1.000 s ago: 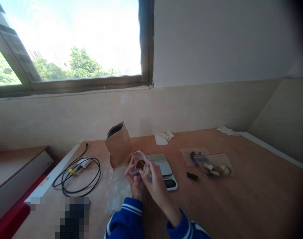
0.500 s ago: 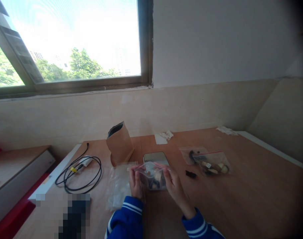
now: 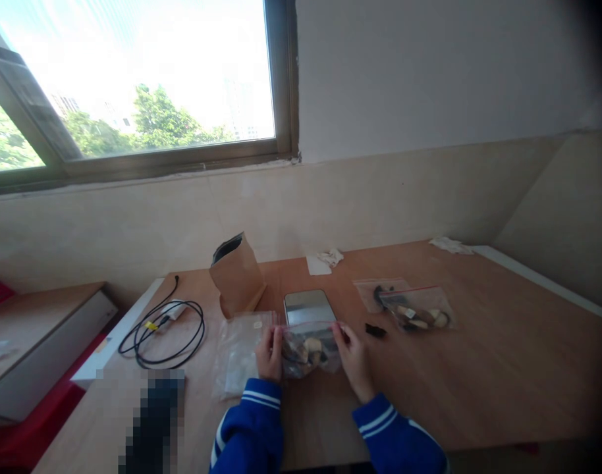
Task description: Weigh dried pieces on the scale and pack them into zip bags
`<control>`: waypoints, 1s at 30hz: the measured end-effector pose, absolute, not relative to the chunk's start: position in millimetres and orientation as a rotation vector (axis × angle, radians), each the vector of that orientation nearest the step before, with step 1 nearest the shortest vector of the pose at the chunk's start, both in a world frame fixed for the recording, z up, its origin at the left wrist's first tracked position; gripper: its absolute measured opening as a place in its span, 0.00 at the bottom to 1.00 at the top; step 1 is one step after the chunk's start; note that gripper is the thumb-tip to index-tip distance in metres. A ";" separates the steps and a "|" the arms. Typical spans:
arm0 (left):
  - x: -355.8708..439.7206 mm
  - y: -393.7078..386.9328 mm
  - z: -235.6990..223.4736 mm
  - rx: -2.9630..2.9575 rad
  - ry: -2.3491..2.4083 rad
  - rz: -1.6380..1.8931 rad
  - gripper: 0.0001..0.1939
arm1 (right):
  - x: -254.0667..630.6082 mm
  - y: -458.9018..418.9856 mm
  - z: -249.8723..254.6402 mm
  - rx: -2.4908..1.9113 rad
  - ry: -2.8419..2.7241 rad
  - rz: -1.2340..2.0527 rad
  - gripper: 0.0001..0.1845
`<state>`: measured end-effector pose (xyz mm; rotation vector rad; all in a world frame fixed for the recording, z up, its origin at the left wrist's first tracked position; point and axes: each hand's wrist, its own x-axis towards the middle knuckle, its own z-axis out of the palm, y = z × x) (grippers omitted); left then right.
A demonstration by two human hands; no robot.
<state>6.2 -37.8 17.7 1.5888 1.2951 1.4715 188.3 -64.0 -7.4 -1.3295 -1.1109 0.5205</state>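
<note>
Between my hands is a clear zip bag (image 3: pixel 311 352) with pale and dark pieces inside, which look like dried slices. My left hand (image 3: pixel 269 355) pinches the bag's top left corner, and my right hand (image 3: pixel 353 355) pinches the top right corner. The bag's red-edged top is stretched nearly straight between them. Just behind the bag lies a flat device with a shiny top (image 3: pixel 308 307), partly covered by it. Left of my left hand, empty-looking clear zip bags (image 3: pixel 239 362) lie flat on the table.
An open brown paper bag (image 3: pixel 239 276) stands behind the clear bags. A coiled black cable (image 3: pixel 202 329) lies at left. On the right are a filled zip bag (image 3: pixel 424 313), another bag (image 3: pixel 367 296) behind it and a dark piece (image 3: pixel 375 330). Crumpled tissue (image 3: pixel 330 257) lies near the wall.
The held bag's mouth, gaping between my hands before, is now pulled flat and straight. My hands have moved slightly apart, and the bag's contents show more from the front. The view has shifted slightly.
</note>
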 end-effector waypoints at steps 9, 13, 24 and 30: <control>0.8 -32.4 8.4 1.708 1.338 1.385 0.21 | 188.0 -65.7 -3.5 -1.352 -1.026 0.427 0.20; -1.6 -32.3 6.1 1.747 1.242 1.369 0.22 | 189.6 -66.3 -5.7 -1.366 -1.030 0.438 0.22; 0.0 -34.1 9.8 1.647 1.356 1.376 0.21 | 189.0 -68.9 -8.8 -1.329 -1.111 0.502 0.23; 0.0 -31.1 7.4 1.610 1.381 1.370 0.20 | 189.1 -68.7 -8.0 -1.344 -1.085 0.471 0.22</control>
